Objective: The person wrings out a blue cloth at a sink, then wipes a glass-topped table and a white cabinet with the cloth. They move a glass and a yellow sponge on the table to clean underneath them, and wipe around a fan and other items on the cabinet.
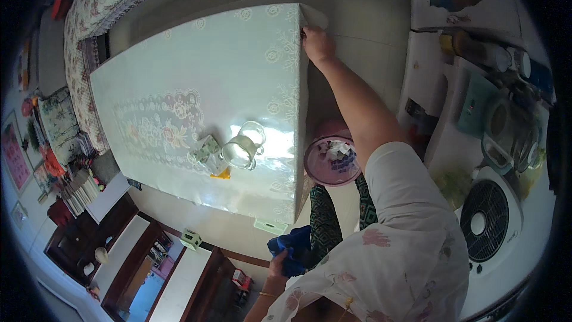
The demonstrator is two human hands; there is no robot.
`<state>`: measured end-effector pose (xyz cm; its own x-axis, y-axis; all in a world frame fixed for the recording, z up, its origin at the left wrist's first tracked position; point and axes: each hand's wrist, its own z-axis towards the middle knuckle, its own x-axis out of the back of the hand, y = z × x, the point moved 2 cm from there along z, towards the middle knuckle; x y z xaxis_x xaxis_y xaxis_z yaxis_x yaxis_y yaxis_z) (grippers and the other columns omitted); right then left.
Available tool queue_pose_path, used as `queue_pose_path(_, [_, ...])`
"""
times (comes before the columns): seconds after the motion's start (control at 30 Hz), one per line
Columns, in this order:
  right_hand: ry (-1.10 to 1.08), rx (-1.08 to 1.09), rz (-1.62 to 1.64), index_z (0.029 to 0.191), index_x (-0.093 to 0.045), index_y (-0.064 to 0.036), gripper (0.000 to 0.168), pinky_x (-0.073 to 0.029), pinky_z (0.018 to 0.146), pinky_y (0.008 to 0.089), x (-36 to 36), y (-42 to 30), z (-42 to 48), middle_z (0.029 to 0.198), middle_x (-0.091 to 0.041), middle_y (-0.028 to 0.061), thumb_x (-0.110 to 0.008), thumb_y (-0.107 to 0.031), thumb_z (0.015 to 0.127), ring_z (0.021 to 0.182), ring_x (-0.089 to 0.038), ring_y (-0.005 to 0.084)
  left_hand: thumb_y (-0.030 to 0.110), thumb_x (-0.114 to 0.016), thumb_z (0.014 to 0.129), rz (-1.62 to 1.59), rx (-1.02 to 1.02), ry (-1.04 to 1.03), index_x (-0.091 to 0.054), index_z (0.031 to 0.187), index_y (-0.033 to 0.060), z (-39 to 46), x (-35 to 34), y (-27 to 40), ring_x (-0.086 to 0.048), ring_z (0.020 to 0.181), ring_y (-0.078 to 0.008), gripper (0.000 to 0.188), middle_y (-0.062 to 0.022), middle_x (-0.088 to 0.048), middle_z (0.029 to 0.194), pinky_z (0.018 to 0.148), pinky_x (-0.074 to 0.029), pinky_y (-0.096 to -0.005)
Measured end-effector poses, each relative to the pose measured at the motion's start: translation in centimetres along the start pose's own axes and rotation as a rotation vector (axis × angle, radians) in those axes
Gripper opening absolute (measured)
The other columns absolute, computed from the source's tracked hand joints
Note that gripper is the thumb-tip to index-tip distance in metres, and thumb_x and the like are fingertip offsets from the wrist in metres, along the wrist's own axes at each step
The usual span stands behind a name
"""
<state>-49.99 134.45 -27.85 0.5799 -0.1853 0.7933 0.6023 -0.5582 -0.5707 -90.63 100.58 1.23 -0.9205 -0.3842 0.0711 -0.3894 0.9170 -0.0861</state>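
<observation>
My right hand (319, 45) reaches out to the table's far corner, its fingers closed at the hanging edge of the pale, flower-patterned tablecloth (241, 67). Folded fingers partly hide what lies in the grip. Low in the view, beside my patterned trousers, my left hand (279, 263) holds a bunched blue cloth (296, 250). Two clear glass mugs (239, 152) stand close together on the table. Against them is a green-and-white tissue pack (208, 148), with a small yellow item (222, 174) beside it.
A pink waste bin (331, 161) holding crumpled litter stands by the table's edge, near my legs. A light green stool (270, 226) is on the floor. At the right, a fan (485, 221) and glass containers (498, 154) rest on a white surface. A flower-covered sofa (96, 4) lies beyond the table.
</observation>
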Motion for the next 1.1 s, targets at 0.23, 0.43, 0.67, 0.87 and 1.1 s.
queue_pose_path(0.23, [0.074, -0.199, 0.734, 0.098, -0.062, -0.007, 0.018, -0.050, 0.063, 0.0344, -1.5, 4.8, -4.4, 0.083, -0.065, 0.0081, -0.059, -0.019, 0.084, 0.073, -0.062, 0.0208, 0.018, -0.063, 0.080, 0.101, -0.040, -0.043, -0.049, 0.120, 0.0051, -0.6, -1.9, 0.9, -0.055, 0.105, -0.0256, 0.044, -0.0096, -0.058, 0.109, 0.094, -0.044, -0.0413])
queue_pose_path(0.43, [-0.115, -0.490, 1.156, 0.098, -0.061, -0.005, 0.020, -0.045, 0.058, 0.0214, 5.0, 1.6, -14.9, 0.081, -0.064, 0.0017, -0.057, -0.023, 0.089, 0.067, -0.058, 0.0077, 0.020, -0.063, 0.080, 0.119, -0.073, -0.090, -0.048, 0.120, 0.0043, 0.7, 0.0, 0.2, -0.055, 0.103, -0.0242, 0.046, -0.0092, -0.057, 0.110, 0.095, -0.043, -0.0408])
queue_pose_path(0.67, [-0.113, -0.463, 1.181, 0.099, -0.060, -0.004, 0.018, -0.046, 0.061, 0.0214, 7.4, 1.2, -25.6, 0.082, -0.063, 0.0029, -0.054, -0.019, 0.091, 0.067, -0.058, 0.0088, 0.023, -0.061, 0.081, 0.135, -0.151, -0.283, -0.042, 0.129, 0.0044, -0.4, 3.1, -0.3, -0.052, 0.112, -0.0295, 0.055, -0.0136, -0.053, 0.122, 0.099, -0.040, -0.0431])
queue_pose_path(0.87, [0.012, -0.497, 0.966, 0.097, -0.060, -0.002, 0.015, -0.046, 0.059, 0.0246, 5.7, 4.1, -35.7, 0.077, -0.061, 0.0032, -0.056, -0.014, 0.088, 0.065, -0.056, 0.0100, 0.016, -0.061, 0.083, 0.105, -0.228, -0.354, -0.050, 0.118, 0.0065, -2.6, 7.1, 0.2, -0.057, 0.100, -0.0229, 0.038, -0.0077, -0.059, 0.107, 0.090, -0.046, -0.0370])
queue_pose_path(1.1, [0.041, -0.530, 0.451, 0.094, -0.063, 0.001, 0.017, -0.049, 0.059, 0.0290, 7.7, 4.7, -48.6, 0.074, -0.064, 0.0092, -0.056, -0.012, 0.085, 0.061, -0.062, 0.0162, 0.022, -0.061, 0.084, 0.223, -0.367, -0.429, -0.051, 0.115, 0.0070, -2.6, 16.8, 1.6, -0.060, 0.097, -0.0245, 0.037, -0.0083, -0.061, 0.105, 0.085, -0.049, -0.0382])
